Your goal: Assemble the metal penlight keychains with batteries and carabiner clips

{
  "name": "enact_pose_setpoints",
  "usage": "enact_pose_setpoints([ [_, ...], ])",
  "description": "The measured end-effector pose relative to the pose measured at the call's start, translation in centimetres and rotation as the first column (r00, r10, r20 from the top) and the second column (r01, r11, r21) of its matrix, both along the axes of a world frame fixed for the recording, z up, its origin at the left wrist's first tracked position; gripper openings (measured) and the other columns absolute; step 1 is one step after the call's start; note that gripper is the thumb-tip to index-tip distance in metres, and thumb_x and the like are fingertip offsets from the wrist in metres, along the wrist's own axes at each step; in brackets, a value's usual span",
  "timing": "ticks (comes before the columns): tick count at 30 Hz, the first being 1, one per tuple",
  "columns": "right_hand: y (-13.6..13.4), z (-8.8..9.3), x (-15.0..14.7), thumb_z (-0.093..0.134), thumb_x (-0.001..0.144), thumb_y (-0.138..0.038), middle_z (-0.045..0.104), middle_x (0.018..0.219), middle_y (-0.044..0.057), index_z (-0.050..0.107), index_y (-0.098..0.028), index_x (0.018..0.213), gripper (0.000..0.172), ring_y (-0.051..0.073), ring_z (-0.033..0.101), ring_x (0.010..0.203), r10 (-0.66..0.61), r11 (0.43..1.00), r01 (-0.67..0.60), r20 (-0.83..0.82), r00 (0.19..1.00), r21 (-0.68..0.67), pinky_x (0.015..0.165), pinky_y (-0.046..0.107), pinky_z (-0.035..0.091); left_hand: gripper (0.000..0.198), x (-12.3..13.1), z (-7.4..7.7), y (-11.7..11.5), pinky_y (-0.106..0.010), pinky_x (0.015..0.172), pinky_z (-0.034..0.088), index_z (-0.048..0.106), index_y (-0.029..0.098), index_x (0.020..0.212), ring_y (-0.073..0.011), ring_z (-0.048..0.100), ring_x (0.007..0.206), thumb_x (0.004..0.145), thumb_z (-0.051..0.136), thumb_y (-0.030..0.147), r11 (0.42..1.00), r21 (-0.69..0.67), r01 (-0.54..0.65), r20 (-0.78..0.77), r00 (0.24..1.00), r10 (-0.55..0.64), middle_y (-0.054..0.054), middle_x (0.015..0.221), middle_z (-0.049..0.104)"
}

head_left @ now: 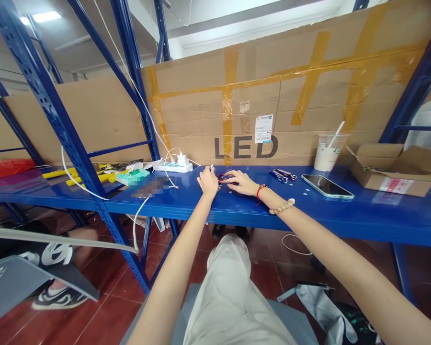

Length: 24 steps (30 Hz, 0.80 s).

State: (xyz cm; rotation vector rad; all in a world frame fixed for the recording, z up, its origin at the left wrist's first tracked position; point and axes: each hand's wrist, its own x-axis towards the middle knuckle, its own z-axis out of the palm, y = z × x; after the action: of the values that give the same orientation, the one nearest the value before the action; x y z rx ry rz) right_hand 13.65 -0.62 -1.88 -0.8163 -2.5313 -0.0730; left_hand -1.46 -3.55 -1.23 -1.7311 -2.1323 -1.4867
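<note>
My left hand (208,181) is on the blue tabletop (187,196), its fingers curled closed. A small white tip shows above them, but what they hold is mostly hidden. Close beside it, my right hand (241,182) lies low over the table with its fingers stretched toward the left one. A small dark and red item (221,177) shows between the two hands, too small to name. To the right of my right hand lie several thin blue and silver pieces (282,175), apart from my fingers.
Rightward are a phone (326,186), a plastic cup with a straw (326,153) and an open cardboard box (391,177). A power strip (174,165) with white cables and a turquoise packet (132,176) lie left. Behind stands a taped cardboard sheet (201,120); blue posts (68,129) frame the bench.
</note>
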Motion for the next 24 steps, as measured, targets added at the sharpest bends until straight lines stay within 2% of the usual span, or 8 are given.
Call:
enact_pose_setpoints([
  [3,-0.28,0.04,-0.03,0.044,0.086,-0.031,0.047,0.13,0.002,0.059,-0.038,0.116,0.033,0.027,0.042,0.114,-0.004,0.999,0.004,0.021,1.0,-0.034,0.092,0.05,0.034,0.029,-0.08,-0.08,0.12,-0.042,0.089,0.033,0.056,0.022,0.094,-0.0243,0.051,0.102,0.092,0.028,0.029,1.0,0.009,0.016,0.002,1.0,-0.016,-0.007,0.096,0.065],
  [10,-0.73,0.15,-0.08,0.047,0.086,-0.034,0.048,0.13,0.001,0.065,-0.038,0.105,0.027,0.027,0.04,0.117,0.005,1.0,-0.003,0.059,0.998,-0.03,0.094,0.05,0.032,0.029,-0.06,-0.06,0.02,-0.041,0.089,0.033,0.056,0.022,0.096,-0.0246,0.051,0.103,0.092,0.027,0.029,1.0,0.004,0.026,0.0,1.0,-0.026,-0.007,0.098,0.065],
  [17,-0.71,0.11,-0.18,0.045,0.086,-0.036,0.049,0.129,0.001,0.064,-0.037,0.108,0.029,0.027,0.041,0.115,-0.002,0.999,0.004,0.047,0.999,-0.047,0.094,0.05,0.032,0.031,-0.3,-0.2,0.33,-0.041,0.088,0.034,0.056,0.023,0.095,-0.0238,0.053,0.099,0.093,0.026,0.032,0.999,0.025,-0.042,0.094,0.995,0.04,-0.007,0.096,0.065],
  [21,-0.63,0.18,-0.07,0.047,0.085,-0.038,0.049,0.128,0.002,0.067,-0.037,0.103,0.027,0.027,0.041,0.114,-0.002,1.0,0.002,0.048,0.999,0.002,0.092,0.049,0.033,0.03,-0.28,-0.2,0.36,-0.041,0.088,0.034,0.056,0.023,0.093,-0.024,0.053,0.099,0.092,0.027,0.032,0.999,0.037,-0.028,0.079,0.997,0.025,-0.007,0.096,0.066],
  [24,-0.49,0.3,0.07,0.05,0.083,-0.039,0.052,0.125,0.004,0.071,-0.031,0.095,0.025,0.027,0.042,0.113,-0.029,0.997,0.027,0.029,0.999,0.074,0.092,0.046,0.033,0.029,-0.24,-0.14,0.31,-0.04,0.088,0.034,0.055,0.023,0.092,-0.024,0.053,0.099,0.092,0.027,0.031,0.999,0.04,-0.022,0.079,0.997,0.019,-0.007,0.095,0.066],
])
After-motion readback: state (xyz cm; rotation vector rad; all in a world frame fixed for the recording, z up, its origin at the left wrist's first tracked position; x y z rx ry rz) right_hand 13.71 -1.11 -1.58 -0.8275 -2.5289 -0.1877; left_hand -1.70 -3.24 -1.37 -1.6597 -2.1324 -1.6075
